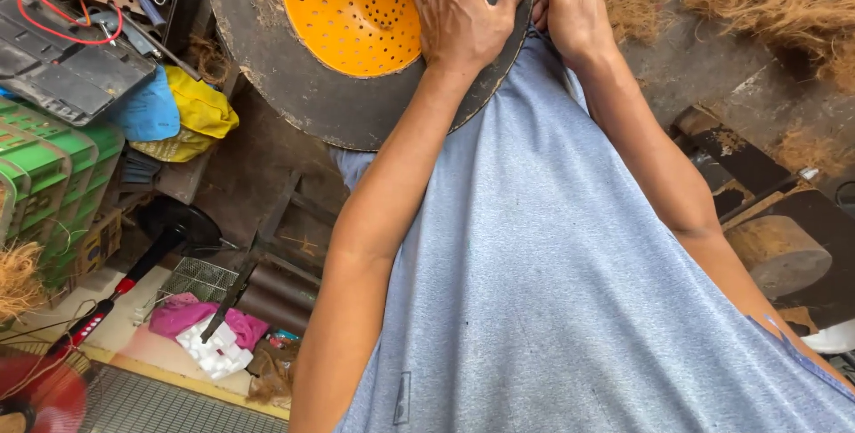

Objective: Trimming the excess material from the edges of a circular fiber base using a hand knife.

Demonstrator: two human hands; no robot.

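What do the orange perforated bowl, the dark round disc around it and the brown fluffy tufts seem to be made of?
Orange perforated bowl: likely plastic, smooth and glossy, with evenly moulded holes.
Dark round disc: possibly wood or board, matte, dusty, rough chipped edge; uncertain.
Brown fluffy tufts: coarse plant fibre, perhaps coconut coir, stringy and dry.
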